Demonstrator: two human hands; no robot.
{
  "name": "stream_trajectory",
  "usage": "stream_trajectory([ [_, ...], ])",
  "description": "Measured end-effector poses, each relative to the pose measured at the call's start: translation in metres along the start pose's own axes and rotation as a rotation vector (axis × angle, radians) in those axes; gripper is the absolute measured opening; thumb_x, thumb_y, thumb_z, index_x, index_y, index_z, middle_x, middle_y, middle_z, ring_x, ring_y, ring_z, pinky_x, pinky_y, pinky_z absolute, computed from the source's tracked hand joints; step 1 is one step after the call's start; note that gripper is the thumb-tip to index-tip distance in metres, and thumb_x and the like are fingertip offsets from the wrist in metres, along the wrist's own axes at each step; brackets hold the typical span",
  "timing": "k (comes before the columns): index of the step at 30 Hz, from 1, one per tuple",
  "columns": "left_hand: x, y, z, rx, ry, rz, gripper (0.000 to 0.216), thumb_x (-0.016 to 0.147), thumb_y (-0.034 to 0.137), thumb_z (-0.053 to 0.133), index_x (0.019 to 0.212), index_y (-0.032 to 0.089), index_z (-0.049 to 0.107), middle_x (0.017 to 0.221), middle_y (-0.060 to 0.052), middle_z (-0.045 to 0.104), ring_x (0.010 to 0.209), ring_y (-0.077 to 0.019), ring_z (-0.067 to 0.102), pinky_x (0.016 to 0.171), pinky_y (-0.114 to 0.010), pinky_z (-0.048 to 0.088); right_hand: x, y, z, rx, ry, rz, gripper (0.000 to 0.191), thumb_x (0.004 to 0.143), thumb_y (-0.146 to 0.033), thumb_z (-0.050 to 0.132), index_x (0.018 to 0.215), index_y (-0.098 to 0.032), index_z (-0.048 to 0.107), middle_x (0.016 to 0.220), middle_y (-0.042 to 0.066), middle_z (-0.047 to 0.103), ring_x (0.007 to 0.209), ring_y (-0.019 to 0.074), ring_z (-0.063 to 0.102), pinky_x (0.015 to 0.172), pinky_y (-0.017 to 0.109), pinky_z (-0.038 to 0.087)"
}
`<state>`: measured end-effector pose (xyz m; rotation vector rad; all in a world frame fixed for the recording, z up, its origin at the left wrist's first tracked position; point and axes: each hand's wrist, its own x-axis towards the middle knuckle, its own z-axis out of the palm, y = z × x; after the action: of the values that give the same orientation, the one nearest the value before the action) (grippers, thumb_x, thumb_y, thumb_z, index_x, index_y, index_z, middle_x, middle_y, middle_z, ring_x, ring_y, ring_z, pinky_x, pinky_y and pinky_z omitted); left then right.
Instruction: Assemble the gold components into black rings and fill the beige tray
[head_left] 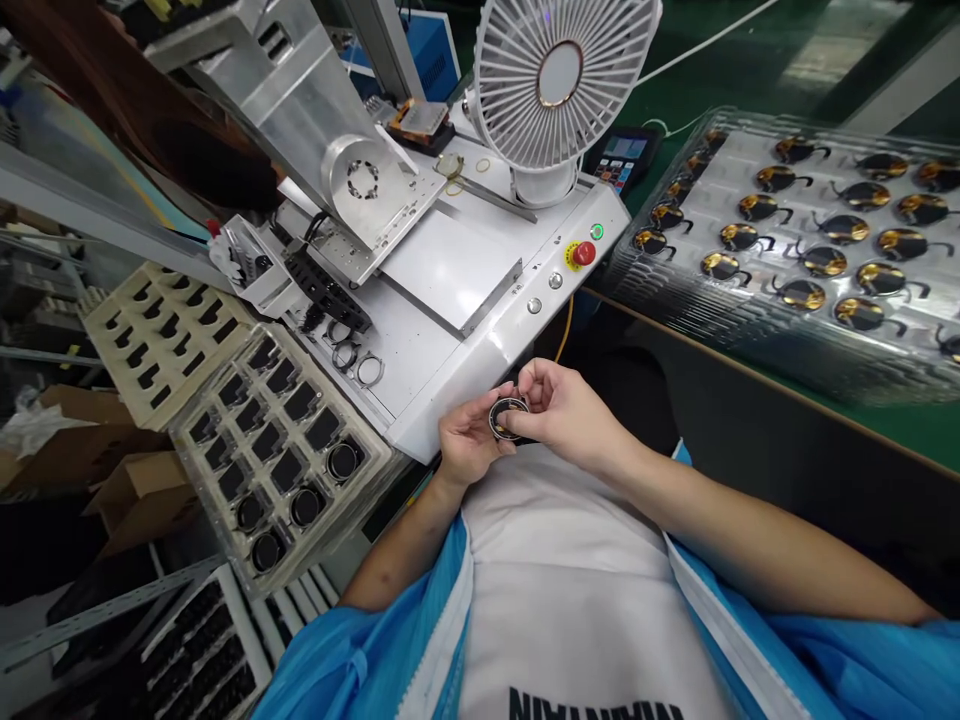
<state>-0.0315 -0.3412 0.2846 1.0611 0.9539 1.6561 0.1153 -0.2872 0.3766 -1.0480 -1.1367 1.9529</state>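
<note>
Both my hands meet just in front of my chest, below the white machine's front edge. My left hand [469, 440] and my right hand [564, 410] are both closed on a small round black part with a metal rim [507, 417], pinched between the fingertips. On the machine [450, 370] lie a few loose metal rings [352, 360].
A clear tray [217, 455] with black pockets and several round parts sits at the left, with a cream tray [161, 335] behind it. At the right a large clear tray [750, 310] holds several gold-and-black parts. A white fan [559, 85] and a red stop button [582, 254] stand on the machine.
</note>
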Motion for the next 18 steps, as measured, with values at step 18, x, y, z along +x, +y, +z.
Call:
stream_trajectory([
  [18,-0.002,0.004,0.008,0.037,0.016,0.057,0.053,0.066,0.033,0.096,0.116,0.034,0.078,0.120,-0.006,0.078,0.107,-0.0258,0.077,0.093,-0.039,0.066,0.005,0.013,-0.017,0.067,-0.089,0.182,0.059,0.050,-0.045,0.100,0.063,-0.019,0.049,0.050,0.000,0.064,0.041,0.0106,0.056,0.038,0.020,0.052],
])
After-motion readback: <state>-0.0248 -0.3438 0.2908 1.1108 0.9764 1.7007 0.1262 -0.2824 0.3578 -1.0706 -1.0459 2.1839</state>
